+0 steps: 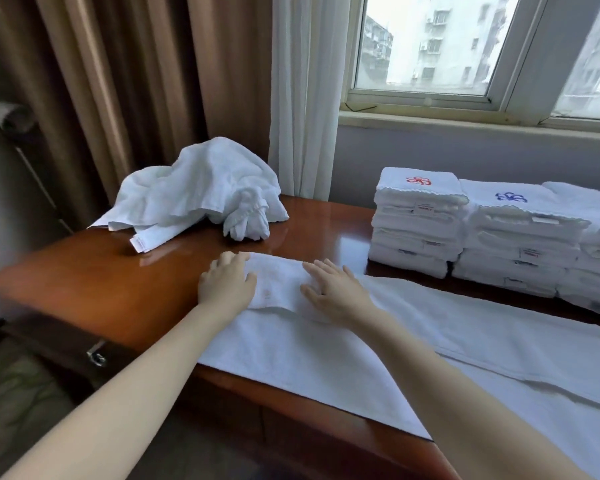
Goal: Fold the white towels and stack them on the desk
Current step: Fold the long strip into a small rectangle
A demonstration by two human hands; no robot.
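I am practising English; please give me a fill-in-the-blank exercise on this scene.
The left hand and right hand rest on a long white ____ spread on the glossy brown wooden desk.
The crumpled heap of white towels lies at the desk's far ____ corner.
The leftmost stack of folded white towels shows a ____ embroidered flower.
Missing: towel; left; red.

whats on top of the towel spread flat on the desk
The left hand and right hand rest palms down on the folded-over far end of the spread towel. The desk surface beneath it is covered, so it cannot be seen.
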